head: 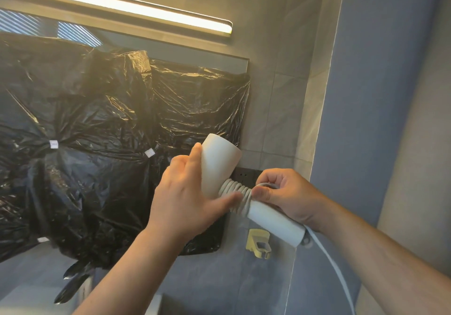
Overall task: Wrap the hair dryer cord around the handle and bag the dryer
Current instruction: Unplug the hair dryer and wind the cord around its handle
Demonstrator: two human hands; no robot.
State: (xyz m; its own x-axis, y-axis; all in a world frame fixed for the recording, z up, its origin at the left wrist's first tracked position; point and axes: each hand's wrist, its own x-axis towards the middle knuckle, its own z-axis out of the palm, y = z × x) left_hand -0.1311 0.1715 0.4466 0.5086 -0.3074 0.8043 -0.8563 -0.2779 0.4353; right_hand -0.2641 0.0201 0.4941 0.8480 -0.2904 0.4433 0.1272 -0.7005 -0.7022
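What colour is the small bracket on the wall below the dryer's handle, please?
The bracket is pale yellow, best seen in the head view.

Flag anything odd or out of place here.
Crumpled black plastic sheeting is taped over most of the mirror under the light bar, hiding it. The yellowed wall holder sits empty.
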